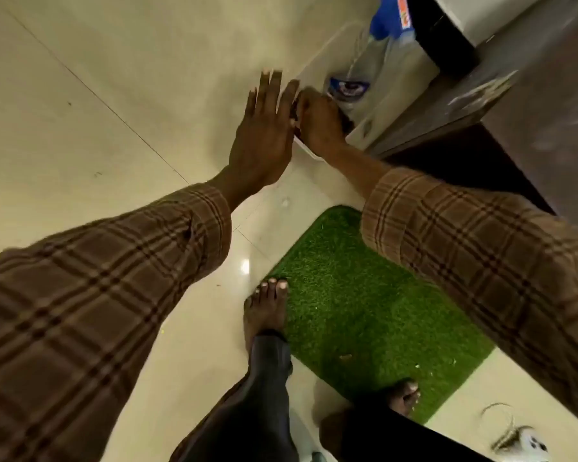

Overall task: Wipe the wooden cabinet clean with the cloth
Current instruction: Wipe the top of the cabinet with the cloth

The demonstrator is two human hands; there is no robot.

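A person in a brown plaid shirt reaches both arms down toward a clear plastic bin [317, 66] sitting on the cream tiled floor [80, 128] in the upper middle of the frame. The left hand [264, 128] is held flat with fingers straight and close together, its edge against the near side of the bin. The right hand [317, 118] is curled over the bin's rim at its near corner; what the fingers close on, beyond the rim, cannot be told. Inside the bin lie a clear plastic bag [381, 61] and a blue-and-white package [347, 86]; a blue item [389, 20] sits at the top edge. The dark wooden cabinet [531, 105] fills the upper right, its surface streaked with pale smears. No cloth can be made out. Bare feet stand at the lower centre, the left foot [266, 311] touching the edge of a green grass-like mat [364, 301]
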